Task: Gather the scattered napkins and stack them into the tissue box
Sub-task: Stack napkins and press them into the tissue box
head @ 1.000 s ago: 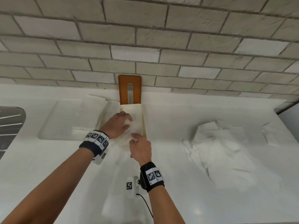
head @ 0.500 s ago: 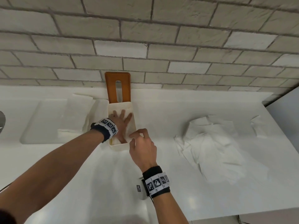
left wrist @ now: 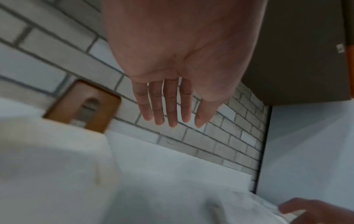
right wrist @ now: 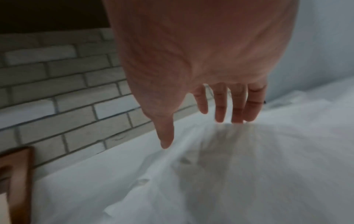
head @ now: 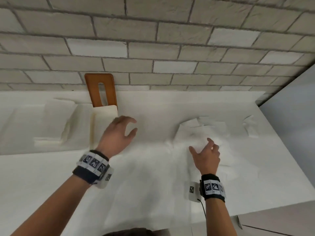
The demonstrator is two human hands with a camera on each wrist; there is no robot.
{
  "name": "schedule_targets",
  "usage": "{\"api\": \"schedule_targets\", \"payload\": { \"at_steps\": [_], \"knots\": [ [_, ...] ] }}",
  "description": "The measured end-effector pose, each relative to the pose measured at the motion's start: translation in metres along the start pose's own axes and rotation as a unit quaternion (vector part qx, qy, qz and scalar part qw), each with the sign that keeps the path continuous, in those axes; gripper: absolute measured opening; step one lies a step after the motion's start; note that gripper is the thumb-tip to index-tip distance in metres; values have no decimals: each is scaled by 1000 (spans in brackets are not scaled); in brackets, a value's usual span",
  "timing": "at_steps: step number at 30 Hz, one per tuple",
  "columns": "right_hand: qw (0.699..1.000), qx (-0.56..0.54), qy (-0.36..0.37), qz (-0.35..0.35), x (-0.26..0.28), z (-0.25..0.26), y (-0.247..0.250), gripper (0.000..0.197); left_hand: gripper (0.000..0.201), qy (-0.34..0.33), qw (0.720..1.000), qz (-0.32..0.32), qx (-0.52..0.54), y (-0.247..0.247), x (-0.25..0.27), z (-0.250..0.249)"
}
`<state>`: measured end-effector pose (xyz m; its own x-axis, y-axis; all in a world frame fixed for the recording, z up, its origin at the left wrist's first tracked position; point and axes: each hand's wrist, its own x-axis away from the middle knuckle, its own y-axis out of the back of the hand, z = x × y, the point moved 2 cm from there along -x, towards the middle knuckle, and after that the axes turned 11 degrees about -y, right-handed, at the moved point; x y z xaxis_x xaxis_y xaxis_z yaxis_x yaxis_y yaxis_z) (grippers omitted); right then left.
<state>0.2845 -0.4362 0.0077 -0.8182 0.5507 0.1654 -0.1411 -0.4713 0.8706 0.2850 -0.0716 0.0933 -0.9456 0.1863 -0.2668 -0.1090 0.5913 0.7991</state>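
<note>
The cream tissue box (head: 104,114) stands by the wall, and its orange-brown lid (head: 95,89) leans upright on the bricks behind it. My left hand (head: 131,126) hovers just right of the box, fingers (left wrist: 169,106) straight and spread, holding nothing. A loose pile of white napkins (head: 202,132) lies on the counter to the right. My right hand (head: 201,145) is over the pile's near edge, open, with its fingertips (right wrist: 237,116) at the paper (right wrist: 249,159). The box's inside is mostly hidden behind my left hand.
A single crumpled napkin (head: 250,126) lies far right near the side wall (head: 289,116). More white napkins (head: 56,120) lie in a sunken tray area (head: 20,133) left of the box. The counter's front edge (head: 255,210) runs close below my right wrist.
My left hand has lifted out of the box and moved right. My right hand has swung right from the box to the napkin pile. The head view has shifted right.
</note>
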Motion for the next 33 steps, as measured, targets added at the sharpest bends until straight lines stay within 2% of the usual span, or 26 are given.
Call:
{"api": "schedule_targets", "payload": {
  "at_steps": [2,5,7,8,10,12,14,16,18,20,22,27,29,31,33],
  "knots": [
    [999,-4,-2,38,-10,-14,-2,67,21,-13,999,16,37,-34,5,-23],
    [995,-38,88,32,-9,-22,-2,27,21,2,991,43,131,-88,11,-54],
    [976,-152,127,91,-1,-16,11,7,32,33,978,58,196,-120,14,-75],
    [957,-215,130,142,4,-12,21,5,42,51,972,62,219,-133,15,-85],
    [921,-300,148,199,12,-2,42,9,58,91,957,50,271,-145,12,-103],
    [894,-355,163,217,16,8,58,14,62,125,927,29,352,-147,7,-120],
    [867,-413,142,241,20,20,65,17,58,108,913,17,393,-145,0,-140],
    [844,-442,121,278,29,33,64,26,52,79,920,-3,384,-144,-4,-155],
    [845,-435,113,292,37,42,58,31,43,90,920,-59,376,-143,-6,-161],
    [852,-422,118,287,43,49,52,21,33,112,918,-114,363,-138,-6,-156],
    [865,-405,129,268,47,53,43,25,27,124,912,-154,359,-128,-4,-149],
    [871,-329,204,302,72,60,14,31,24,179,856,-250,415,-92,-1,-130],
    [867,-307,239,311,89,74,3,28,24,197,854,-266,402,-75,0,-112],
    [860,-316,251,312,107,95,-5,38,28,199,859,-283,377,-52,1,-91],
    [855,-347,253,290,126,121,-6,61,29,192,868,-300,346,-24,0,-67]
  ]
}}
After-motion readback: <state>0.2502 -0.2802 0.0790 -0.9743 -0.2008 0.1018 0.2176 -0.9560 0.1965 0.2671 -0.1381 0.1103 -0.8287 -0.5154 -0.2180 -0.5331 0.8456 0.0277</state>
